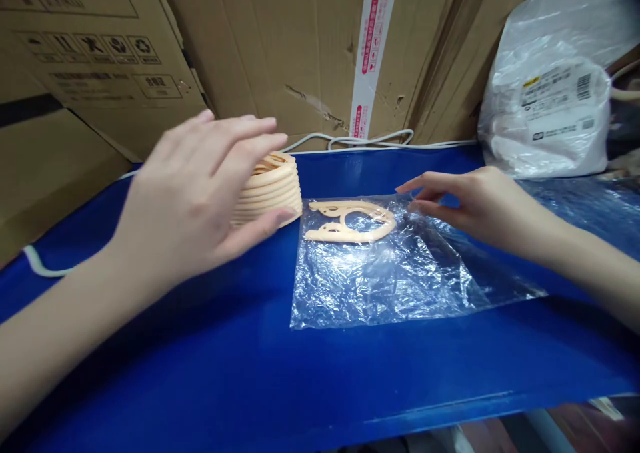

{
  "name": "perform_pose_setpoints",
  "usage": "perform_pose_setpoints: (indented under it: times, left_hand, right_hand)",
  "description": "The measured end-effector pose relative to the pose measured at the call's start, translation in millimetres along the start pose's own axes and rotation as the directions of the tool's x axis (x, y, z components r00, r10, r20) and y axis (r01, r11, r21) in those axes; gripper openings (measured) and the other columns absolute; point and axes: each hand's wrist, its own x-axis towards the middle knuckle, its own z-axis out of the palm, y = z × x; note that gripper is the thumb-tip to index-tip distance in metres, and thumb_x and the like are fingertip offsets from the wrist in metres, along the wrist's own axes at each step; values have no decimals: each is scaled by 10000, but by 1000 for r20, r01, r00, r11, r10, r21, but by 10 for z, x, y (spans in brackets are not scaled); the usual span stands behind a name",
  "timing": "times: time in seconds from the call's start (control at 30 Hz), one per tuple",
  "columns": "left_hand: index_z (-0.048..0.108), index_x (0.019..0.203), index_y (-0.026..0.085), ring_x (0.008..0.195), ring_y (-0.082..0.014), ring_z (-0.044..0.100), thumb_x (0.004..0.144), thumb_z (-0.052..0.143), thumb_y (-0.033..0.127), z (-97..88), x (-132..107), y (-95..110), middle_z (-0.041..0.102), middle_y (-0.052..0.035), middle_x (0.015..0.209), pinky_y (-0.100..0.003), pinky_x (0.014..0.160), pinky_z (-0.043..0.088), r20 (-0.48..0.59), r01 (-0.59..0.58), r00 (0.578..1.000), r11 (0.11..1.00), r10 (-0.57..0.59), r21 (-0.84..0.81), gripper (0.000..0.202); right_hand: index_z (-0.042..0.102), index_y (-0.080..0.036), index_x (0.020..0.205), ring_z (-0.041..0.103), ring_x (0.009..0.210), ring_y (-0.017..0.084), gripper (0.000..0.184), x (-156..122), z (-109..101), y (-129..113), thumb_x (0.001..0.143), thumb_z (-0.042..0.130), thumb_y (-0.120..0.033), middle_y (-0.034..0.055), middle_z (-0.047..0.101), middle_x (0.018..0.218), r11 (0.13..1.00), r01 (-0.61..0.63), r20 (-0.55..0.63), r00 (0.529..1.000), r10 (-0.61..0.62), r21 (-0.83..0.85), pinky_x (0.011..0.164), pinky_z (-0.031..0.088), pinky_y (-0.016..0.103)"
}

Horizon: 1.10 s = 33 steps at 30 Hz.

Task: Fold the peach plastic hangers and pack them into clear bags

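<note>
"So, where's the beige folding hanger (345, 237)?"

"Mid-frame, flat with the clear plastic bag (360, 293); inside or on top, I can't tell."

"How would it handle?"

"Probably light, stiff, slightly slick, plastic by its look. Its smooth outer bar seems the surest hold; the thin inner hooks may be fragile."

"And the hands?"

"The right hand (480, 199), right of centre, is near its rounded end, thumb and index tips apart, gripping nothing visible. The left hand (185, 193), left of centre, spreads its thumb from its fingers before the ribbed hanger stack (270, 196); contact is unclear."

"Textures?"

"Crinkled, glossy bag, smooth blue tabletop (300, 386) below, creased brown cardboard (260, 59) across the top."
</note>
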Motion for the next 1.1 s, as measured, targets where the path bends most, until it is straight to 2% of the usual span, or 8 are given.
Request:
perform_pose_setpoints:
  times: [0.13,0.27,0.37,0.53,0.67,0.77,0.97,1.1]
  left_hand:
    - [547,1332,54,1106,-320,611,894,85,782,89,-26,-212,664,-182,1147,-507,1076,379,91,71,992,982,-88,175,967]
    - [624,1238,60,945,-324,629,821,2,840,139,-22,-254,683,-184,985,-507,1036,402,181,66,977,971,-109,228,1080]
    - [614,1254,50,989,-342,625,828,-8,829,131,-17,-249,678,-200,1050,-498,1055,382,179,79,976,970,-123,232,1084]
    - [498,1392,63,1196,-332,561,781,-110,845,129,-24,-315,595,-189,1294,-486,1129,292,184,167,963,971,-197,169,1164]
    - [527,1350,51,1129,-331,591,722,-150,872,173,-22,-396,637,-179,1166,-492,1119,304,213,147,959,969,-189,198,1235]
    - [572,1284,47,1062,-323,602,749,-167,841,206,-19,-422,642,-170,1065,-479,1106,319,248,103,955,964,-165,246,1209]
    - [584,1234,80,1049,-299,580,737,-196,832,206,-4,-404,614,-138,1070,-440,1063,362,241,121,952,955,-189,271,1192]
    - [564,1257,111,1077,-301,582,737,-128,857,152,-7,-336,604,-139,1114,-395,999,400,203,184,946,933,-254,310,1143]
  right_hand:
    - [701,-252,1124,671,658,217,285,-2,-33,-7,933,530,-374,17,742,808,1000,10,-72,997,-9,2,553,416,324]
    - [704,-256,1082,677,678,230,278,-17,-58,-47,953,515,-413,32,738,797,999,20,-118,993,-15,37,570,430,344]
    - [700,-249,1052,677,666,230,259,-30,-72,-70,954,517,-404,30,734,795,997,26,-143,990,-16,68,588,446,355]
    - [697,-235,1036,671,632,219,248,-44,-93,-96,952,515,-380,23,730,786,997,35,-158,987,-23,73,599,446,358]
    - [700,-234,1019,636,567,205,250,-48,-100,-122,949,512,-383,22,716,746,998,32,-151,988,-24,56,571,417,359]
    - [701,-229,1014,628,559,199,254,-50,-97,-128,947,508,-380,19,713,738,998,40,-144,989,-32,54,555,405,354]
    - [706,-242,1036,651,617,215,262,-55,-91,-120,946,510,-392,21,721,753,999,38,-130,991,-33,35,545,399,346]
    - [712,-240,1042,641,622,219,279,-50,-98,-123,954,495,-391,30,723,767,999,48,-133,990,-49,-13,561,414,355]
